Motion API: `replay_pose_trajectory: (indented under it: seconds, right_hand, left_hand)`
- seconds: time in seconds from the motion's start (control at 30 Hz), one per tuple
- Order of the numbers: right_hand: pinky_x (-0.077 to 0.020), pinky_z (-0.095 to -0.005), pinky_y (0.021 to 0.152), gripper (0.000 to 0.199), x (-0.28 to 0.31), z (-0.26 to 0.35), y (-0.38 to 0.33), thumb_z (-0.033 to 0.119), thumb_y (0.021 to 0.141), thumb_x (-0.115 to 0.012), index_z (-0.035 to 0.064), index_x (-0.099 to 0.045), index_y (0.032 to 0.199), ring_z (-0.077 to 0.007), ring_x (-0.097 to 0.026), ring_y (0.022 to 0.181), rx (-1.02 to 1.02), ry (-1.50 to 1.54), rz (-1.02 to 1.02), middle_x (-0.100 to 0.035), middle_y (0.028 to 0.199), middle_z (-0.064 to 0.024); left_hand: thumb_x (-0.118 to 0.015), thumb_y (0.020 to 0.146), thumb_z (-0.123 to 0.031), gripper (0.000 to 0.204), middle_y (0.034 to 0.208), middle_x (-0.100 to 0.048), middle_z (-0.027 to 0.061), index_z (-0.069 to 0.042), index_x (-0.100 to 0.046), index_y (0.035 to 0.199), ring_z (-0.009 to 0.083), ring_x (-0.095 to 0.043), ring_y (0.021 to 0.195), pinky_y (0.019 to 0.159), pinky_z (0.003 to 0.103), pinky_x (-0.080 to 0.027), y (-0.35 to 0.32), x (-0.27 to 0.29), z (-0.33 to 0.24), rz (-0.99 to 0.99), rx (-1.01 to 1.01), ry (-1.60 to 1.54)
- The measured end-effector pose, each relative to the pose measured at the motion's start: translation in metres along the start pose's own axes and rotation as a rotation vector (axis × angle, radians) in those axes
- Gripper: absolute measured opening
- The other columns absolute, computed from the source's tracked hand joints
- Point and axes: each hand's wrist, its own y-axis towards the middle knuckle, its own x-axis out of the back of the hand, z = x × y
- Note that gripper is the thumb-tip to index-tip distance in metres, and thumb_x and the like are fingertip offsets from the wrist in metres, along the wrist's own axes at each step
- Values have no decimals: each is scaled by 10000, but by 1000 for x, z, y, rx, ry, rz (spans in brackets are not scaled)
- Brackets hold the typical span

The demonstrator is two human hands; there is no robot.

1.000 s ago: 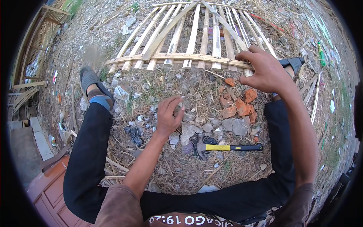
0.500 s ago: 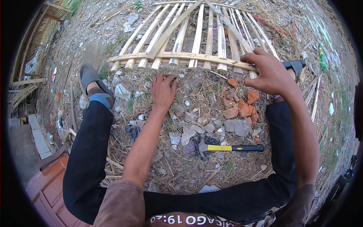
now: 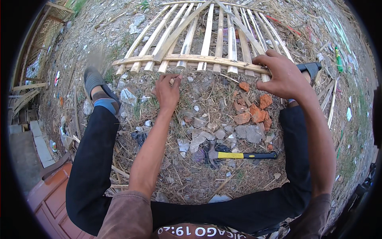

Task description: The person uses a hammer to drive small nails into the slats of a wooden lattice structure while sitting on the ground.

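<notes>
A slatted wooden panel [image 3: 181,58] lies ahead of me, with pale slats, a crosswise rail at its near end and two diagonal braces. Round the right end of that rail, my right hand [image 3: 284,77] has its fingers above and thumb below, gripping it. Just short of the slat ends, my left hand [image 3: 167,92] is closed with curled fingers. A small tan lump [image 3: 172,81] shows between its fingers; what it is made of is unclear. On the ground between my legs lies a claw hammer [image 3: 238,155] with a yellow and black handle.
Broken orange brick pieces [image 3: 258,113] and a grey flat stone [image 3: 250,134] lie between the hammer and panel. My shoes [image 3: 95,79] flank the panel's near end. A brown panelled door [image 3: 53,203] is at lower left. A green bottle [image 3: 338,59] lies far right.
My left hand has turned and curled its fingers, and the tan lump now shows in it. The panel's near rail has shifted slightly left, with my right hand still on its end.
</notes>
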Motion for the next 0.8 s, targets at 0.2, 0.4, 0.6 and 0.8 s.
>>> replay_pose_trajectory:
  seconds: [0.2,0.4,0.6,0.8]
  right_hand:
    - [-512,-415,844,509,2,0,0,322,742,-746,64,-668,1174,-313,-632,958,-20,7,13,-607,997,-137]
    - [-518,-415,845,518,2,0,1,323,742,-743,59,-671,1182,-312,-636,963,-3,-10,-12,-613,1002,-141]
    - [-516,-422,833,555,-4,0,-2,367,744,-788,54,-671,1187,-314,-636,963,-19,-16,5,-611,1007,-138]
    - [-509,-422,813,567,-9,3,-5,402,751,-813,45,-677,1170,-311,-626,938,-16,27,-14,-604,982,-128]
  left_hand:
    - [-685,927,-383,287,998,-697,78,-112,-752,997,297,-602,1042,952,454,-326,13,-7,-13,119,50,-84]
    - [-658,942,-344,293,1109,-689,78,-105,-715,1103,288,-579,1141,978,481,-323,20,-13,-12,220,-39,-122]
    - [-611,965,-279,357,1367,-576,121,-112,-635,1280,319,-478,1308,1055,544,-307,-18,37,43,-88,-167,245]
    - [-521,1018,-299,436,1558,-397,137,-116,-535,1414,353,-333,1447,1151,548,-235,-78,46,101,-17,-115,415]
